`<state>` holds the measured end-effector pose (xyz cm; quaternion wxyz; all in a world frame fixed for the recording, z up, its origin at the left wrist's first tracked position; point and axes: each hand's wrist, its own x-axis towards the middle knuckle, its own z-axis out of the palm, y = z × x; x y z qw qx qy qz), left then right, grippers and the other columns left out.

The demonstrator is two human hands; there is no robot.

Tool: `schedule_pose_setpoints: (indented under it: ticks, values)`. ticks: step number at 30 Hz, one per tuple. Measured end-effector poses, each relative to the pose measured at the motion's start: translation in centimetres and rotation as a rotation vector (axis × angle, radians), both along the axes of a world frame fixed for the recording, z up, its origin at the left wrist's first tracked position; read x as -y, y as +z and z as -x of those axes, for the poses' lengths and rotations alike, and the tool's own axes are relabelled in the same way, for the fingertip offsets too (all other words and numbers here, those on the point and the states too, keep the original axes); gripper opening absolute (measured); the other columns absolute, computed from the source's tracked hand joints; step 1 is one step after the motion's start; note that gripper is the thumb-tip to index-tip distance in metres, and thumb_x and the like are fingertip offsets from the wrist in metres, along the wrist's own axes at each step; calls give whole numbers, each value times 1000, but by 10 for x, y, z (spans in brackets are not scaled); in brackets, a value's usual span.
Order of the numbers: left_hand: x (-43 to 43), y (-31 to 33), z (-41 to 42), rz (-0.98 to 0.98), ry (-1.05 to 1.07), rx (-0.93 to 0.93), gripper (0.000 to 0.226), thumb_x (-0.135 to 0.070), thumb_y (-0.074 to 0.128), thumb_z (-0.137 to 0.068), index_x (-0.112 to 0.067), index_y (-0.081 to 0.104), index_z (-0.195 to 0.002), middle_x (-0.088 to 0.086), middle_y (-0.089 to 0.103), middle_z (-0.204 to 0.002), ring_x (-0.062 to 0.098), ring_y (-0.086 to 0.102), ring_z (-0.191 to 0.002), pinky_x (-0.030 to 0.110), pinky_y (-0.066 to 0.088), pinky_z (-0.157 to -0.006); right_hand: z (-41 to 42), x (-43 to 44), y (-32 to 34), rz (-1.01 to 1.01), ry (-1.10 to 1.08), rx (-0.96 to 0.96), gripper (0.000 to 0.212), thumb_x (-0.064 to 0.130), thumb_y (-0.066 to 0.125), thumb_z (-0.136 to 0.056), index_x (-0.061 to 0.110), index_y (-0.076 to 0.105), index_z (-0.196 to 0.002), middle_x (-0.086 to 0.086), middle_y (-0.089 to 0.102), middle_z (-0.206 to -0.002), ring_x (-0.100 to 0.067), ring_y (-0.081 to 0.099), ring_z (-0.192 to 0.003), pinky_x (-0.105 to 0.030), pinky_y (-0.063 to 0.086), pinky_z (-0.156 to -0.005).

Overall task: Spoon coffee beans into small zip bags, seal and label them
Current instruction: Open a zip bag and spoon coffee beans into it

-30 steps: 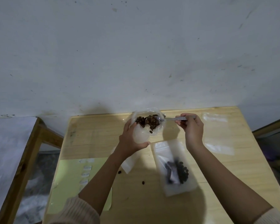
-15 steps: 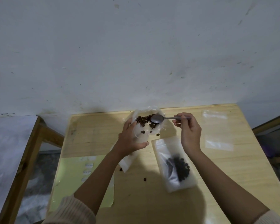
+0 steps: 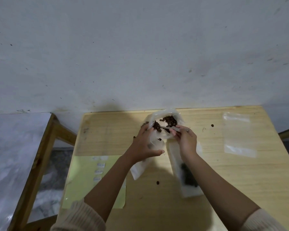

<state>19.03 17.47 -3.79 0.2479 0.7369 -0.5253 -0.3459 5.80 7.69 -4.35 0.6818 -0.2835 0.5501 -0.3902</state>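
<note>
Since half a second ago, spoon [image 3: 169, 128] has dipped into the bean bag.
Right hand [image 3: 185, 140] pinches its handle; left hand [image 3: 144, 144] grips the supply bag [image 3: 163, 124]. One filled zip bag [image 3: 187, 177] lies under the right forearm, one empty bag [image 3: 237, 134] well right; four loose beans [image 3: 157, 182] on table [image 3: 115, 130].

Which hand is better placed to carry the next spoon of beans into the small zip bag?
The right hand. It already holds the spoon, dipped in the bean bag, and the small zip bag lies just below its forearm. The left hand is busy holding the bean bag.
</note>
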Motion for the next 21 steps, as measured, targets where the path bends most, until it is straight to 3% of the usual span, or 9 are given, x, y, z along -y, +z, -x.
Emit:
schedule_pose_setpoints:
  ticks: [5, 10, 14, 21]
  values:
    - [1, 1, -2, -4, 38, -16, 99, -51, 73, -63, -23, 25, -146, -9, 12, -152, -1, 11, -136, 41, 25, -112, 0, 8, 0, -62, -42, -15, 21, 1, 43, -92, 8, 61, -84, -17, 68, -89, -21, 68, -77, -27, 55, -81]
    - [5, 0, -3, 6, 90, -13, 100, -54, 73, -60, -24, 28, -143, -10, 16, -146, -6, 17, -128, 47, 30, -110, 15, 18, 15, 39, -84, -74, 23, 2, 41, -91, 10, 60, -82, -12, 65, -81, -20, 66, -73, -18, 54, -67]
    - [5, 0, -2, 8, 100, -4, 105, -66, 67, -53, -26, 29, -142, -7, 18, -147, 7, 21, -136, 50, 33, -108, 25, 25, 28, 153, -103, -77, 24, 1, 41, -91, 10, 59, -78, -13, 63, -78, -20, 60, -64, -18, 51, -60]
    - [7, 1, -2, -13, 106, 14, 114, -73, 61, -50, -16, 29, -144, -1, 16, -151, 12, 13, -142, 52, 26, -111, 34, 22, 46, 366, 103, -108, 27, 0, 42, -92, 10, 59, -74, -15, 62, -74, -16, 57, -55, -20, 48, -55]
